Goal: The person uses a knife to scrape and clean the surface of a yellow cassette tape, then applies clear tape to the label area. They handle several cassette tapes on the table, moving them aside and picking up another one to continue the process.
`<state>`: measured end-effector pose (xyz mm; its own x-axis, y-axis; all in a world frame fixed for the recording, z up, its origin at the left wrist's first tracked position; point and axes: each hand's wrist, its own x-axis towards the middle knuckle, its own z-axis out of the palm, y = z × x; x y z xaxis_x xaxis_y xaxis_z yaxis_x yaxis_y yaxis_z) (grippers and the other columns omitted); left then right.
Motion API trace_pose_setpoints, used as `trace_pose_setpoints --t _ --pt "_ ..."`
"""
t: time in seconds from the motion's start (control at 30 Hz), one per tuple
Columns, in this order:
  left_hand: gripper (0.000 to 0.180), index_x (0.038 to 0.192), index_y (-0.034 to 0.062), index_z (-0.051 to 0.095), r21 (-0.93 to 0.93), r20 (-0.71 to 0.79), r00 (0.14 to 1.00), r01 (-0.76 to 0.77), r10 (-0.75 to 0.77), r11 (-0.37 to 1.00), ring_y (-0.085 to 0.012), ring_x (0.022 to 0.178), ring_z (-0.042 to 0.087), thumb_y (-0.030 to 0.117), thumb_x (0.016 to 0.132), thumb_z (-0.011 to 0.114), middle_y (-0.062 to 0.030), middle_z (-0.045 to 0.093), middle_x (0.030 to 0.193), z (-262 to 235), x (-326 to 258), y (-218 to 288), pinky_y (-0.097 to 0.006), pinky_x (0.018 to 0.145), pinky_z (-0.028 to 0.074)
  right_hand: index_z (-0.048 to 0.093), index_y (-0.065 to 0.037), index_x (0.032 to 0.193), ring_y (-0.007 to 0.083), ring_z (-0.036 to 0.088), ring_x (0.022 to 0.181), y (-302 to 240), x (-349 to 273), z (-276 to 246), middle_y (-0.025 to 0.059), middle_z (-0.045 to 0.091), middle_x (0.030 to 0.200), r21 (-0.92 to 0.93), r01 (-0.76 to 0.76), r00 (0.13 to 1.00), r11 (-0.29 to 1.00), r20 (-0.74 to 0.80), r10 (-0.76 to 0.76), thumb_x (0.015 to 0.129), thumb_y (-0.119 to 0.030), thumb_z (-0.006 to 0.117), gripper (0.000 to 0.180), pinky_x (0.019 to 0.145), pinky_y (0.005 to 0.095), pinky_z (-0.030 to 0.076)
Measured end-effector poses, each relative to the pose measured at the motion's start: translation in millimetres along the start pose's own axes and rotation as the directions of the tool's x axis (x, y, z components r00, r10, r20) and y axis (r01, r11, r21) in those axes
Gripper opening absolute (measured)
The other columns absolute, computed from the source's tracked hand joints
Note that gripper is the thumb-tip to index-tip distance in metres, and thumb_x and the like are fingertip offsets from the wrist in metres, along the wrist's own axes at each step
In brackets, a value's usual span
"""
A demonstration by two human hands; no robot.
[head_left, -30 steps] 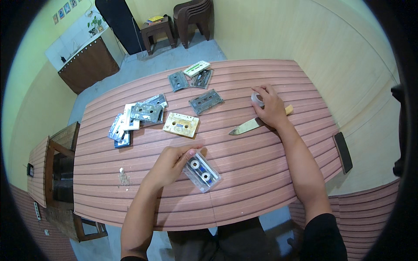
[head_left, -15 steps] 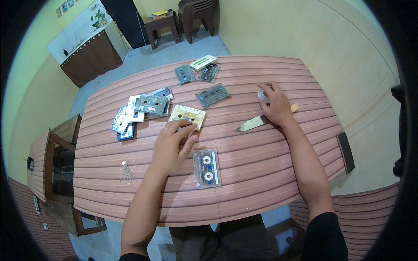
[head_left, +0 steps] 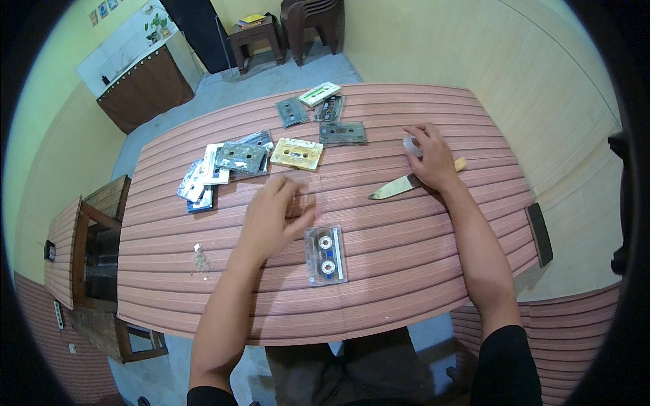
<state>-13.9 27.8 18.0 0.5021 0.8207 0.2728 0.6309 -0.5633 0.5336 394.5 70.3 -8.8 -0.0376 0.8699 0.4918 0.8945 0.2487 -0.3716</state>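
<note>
Two hands working over a pink slatted wooden surface (head_left: 406, 284).
Left hand (head_left: 274, 216) hovering half-open, empty — clear plastic cassette tape (head_left: 326, 254) lying just beside it; right hand (head_left: 430, 159) resting on a wooden-handled knife (head_left: 399, 186), fingers touching a small white roll (head_left: 410, 145).

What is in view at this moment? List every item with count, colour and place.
clear cassette: one, transparent with blue label, near table edge
cream cassette: one, table middle
grey cassettes: several, far side and left pile
white cassette: one, far edge
knife: one, pale blade, under right hand
tape roll: one, clear, at right fingertips
black slab: one, right table edge
table: one, reddish slats
left hand: empty, above table
right hand: flat on knife
</note>
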Motion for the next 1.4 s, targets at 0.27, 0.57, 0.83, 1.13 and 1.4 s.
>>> trace_pose_setpoints --t 0.27,0.57,0.83,1.13,1.4 --pt "0.063 0.138 0.0079 0.083 -0.454 0.297 0.938 -0.023 0.176 0.891 -0.0249 0.106 0.073 0.018 0.08 0.105 -0.0082 0.08 0.119 -7.5 -13.9 16.9 -0.043 0.098 0.06 0.067 -0.007 0.156 0.0435 0.067 0.137 -5.8 3.6 1.7 0.0204 0.063 0.149 0.043 0.18 0.958 0.983 -0.235 -0.165 0.092 -0.01 0.083 0.066 0.115 0.0517 0.058" --pt "0.041 0.142 0.0019 0.081 -0.63 0.375 0.923 0.191 0.08 0.753 -0.0252 0.12 0.081 -0.009 0.102 0.075 -0.013 0.083 0.134 3.7 -16.4 34.8 -0.035 0.108 0.063 0.069 -0.006 0.154 0.0394 0.069 0.136 -30.3 -0.2 -2.5 0.0188 0.059 0.152 0.099 0.265 0.941 0.959 -0.243 -0.235 0.089 -0.011 0.085 0.067 0.113 0.0485 0.061" --pt "0.111 0.165 0.0104 0.065 -0.108 0.311 0.94 -0.11 0.138 0.988 -0.0418 0.167 0.045 0.055 0.071 0.105 -0.0185 0.055 0.177 0.6 -99.2 93.2 -0.062 0.138 0.035 0.073 -0.004 0.145 0.0312 0.073 0.132 -107.1 -10.2 -79.9 0.0145 0.071 0.141 0.368 0.262 0.946 0.892 -0.281 -0.162 0.082 -0.013 0.098 0.069 0.108 0.0413 0.064" --pt "0.123 0.165 0.0087 0.066 -0.436 -0.068 0.995 -0.1 0.079 0.894 -0.055 0.168 0.041 0.051 0.06 0.112 -0.0307 0.048 0.178 9.7 -146.2 95.0 -0.064 0.133 0.04 0.078 -0.003 0.114 0.0333 0.076 0.126 -198.4 -166.6 -152.5 0.0212 0.07 0.143 0.801 0.002 0.831 0.598 0.331 -0.446 0.083 -0.014 0.102 0.04 0.097 0.0402 0.065" --pt "0.116 0.167 0.002 0.061 -0.271 -0.019 0.991 0.123 -0.133 0.955 -0.0467 0.16 0.056 0.046 0.07 0.107 -0.0248 0.066 0.165 19.6 -169.9 113.6 -0.059 0.133 0.04 0.079 0.006 0.117 0.0337 0.078 0.115 -222.1 -280.3 -125.1 0.0231 0.076 0.128 0.84 -0.305 0.872 0.449 0.436 -0.224 0.097 -0.01 0.093 0.029 0.092 0.0415 0.064"
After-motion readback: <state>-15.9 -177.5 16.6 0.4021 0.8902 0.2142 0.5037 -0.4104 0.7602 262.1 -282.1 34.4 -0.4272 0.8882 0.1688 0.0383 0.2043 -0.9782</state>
